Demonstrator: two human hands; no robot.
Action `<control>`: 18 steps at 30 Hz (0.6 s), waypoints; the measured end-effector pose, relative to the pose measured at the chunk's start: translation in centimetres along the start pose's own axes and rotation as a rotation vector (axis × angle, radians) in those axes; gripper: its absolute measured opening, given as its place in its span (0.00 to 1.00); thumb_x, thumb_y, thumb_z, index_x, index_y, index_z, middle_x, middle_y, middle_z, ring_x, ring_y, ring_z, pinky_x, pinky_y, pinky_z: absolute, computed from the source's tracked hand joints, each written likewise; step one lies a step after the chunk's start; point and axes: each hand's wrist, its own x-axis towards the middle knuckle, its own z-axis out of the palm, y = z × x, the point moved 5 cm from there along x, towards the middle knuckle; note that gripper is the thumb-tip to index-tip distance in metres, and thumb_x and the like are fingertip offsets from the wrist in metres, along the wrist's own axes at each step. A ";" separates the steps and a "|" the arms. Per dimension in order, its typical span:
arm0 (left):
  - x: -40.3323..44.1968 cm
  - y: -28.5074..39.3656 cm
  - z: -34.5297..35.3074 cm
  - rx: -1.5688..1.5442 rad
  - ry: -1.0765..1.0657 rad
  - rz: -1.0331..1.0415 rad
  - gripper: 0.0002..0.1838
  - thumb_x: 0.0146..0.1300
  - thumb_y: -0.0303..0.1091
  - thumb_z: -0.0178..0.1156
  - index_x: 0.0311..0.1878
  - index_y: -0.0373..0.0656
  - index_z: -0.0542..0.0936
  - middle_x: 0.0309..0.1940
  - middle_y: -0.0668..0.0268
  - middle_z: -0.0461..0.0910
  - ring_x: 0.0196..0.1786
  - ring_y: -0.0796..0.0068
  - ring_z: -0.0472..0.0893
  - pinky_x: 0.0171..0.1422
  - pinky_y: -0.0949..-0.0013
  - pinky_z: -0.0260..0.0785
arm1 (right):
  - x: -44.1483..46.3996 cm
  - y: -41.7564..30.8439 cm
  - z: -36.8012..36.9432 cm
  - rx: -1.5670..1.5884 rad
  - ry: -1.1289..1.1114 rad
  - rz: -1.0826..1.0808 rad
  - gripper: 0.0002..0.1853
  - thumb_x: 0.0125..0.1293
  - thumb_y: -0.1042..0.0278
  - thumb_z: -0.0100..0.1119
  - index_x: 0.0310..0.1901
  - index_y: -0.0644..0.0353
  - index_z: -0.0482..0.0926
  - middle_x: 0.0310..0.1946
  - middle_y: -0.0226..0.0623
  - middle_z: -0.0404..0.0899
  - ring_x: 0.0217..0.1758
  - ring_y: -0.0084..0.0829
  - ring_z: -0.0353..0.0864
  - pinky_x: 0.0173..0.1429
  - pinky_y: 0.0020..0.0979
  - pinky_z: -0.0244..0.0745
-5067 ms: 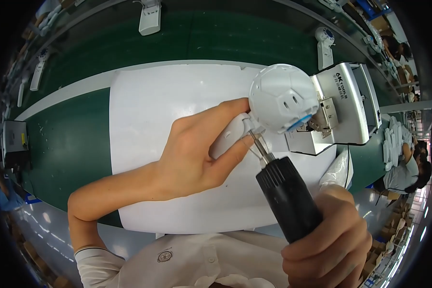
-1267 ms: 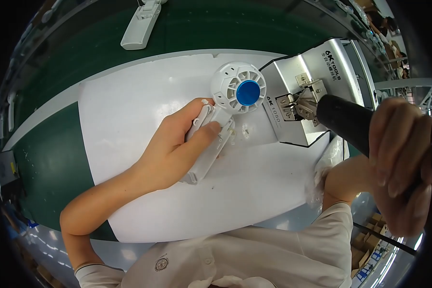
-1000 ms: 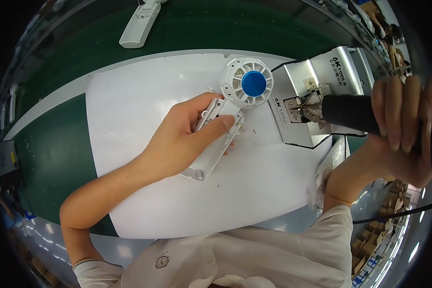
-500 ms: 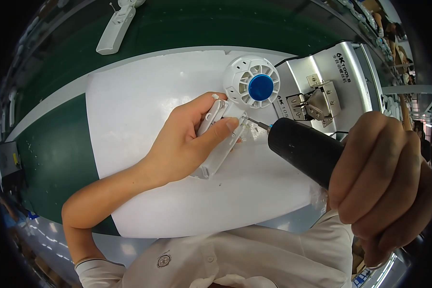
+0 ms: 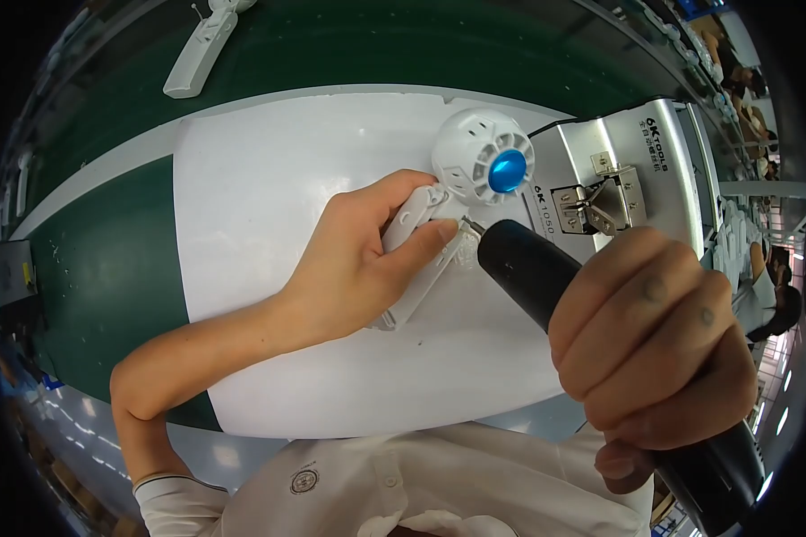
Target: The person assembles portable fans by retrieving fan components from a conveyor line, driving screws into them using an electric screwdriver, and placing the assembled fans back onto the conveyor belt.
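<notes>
My left hand [image 5: 363,246] grips the white plastic handle [image 5: 412,295] of what looks like a handheld fan, thumb pressed on the handle's upper part. The round white slotted head [image 5: 475,157], with a shiny blue centre, is tilted beyond my fingers. In my right hand [image 5: 649,345] is a black electric screwdriver [image 5: 528,268], fingers wrapped round its body. Its bit meets the handle just past my left thumb; the exact contact point and any screw there are too small to make out.
A silver screw feeder [image 5: 663,188] stands right of the fan head. White sheeting [image 5: 260,224] covers the work surface over a green belt [image 5: 107,259]. Another white handle-shaped unit [image 5: 197,58] lies at the upper left. People [image 5: 761,291] are at the far right.
My right hand and the screwdriver have moved left, closer to the handle. The fan head has turned, its blue centre now facing more to the right. My left hand keeps its grip.
</notes>
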 end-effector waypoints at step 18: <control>15.8 2.1 -11.3 1.532 0.591 0.286 0.27 0.75 0.48 0.51 0.65 0.35 0.71 0.63 0.49 0.75 0.65 0.48 0.71 0.67 0.35 0.63 | -2.6 -6.3 -4.3 -0.035 0.244 -0.173 0.12 0.57 0.71 0.71 0.39 0.51 0.77 0.21 0.25 0.80 0.21 0.21 0.78 0.29 0.21 0.77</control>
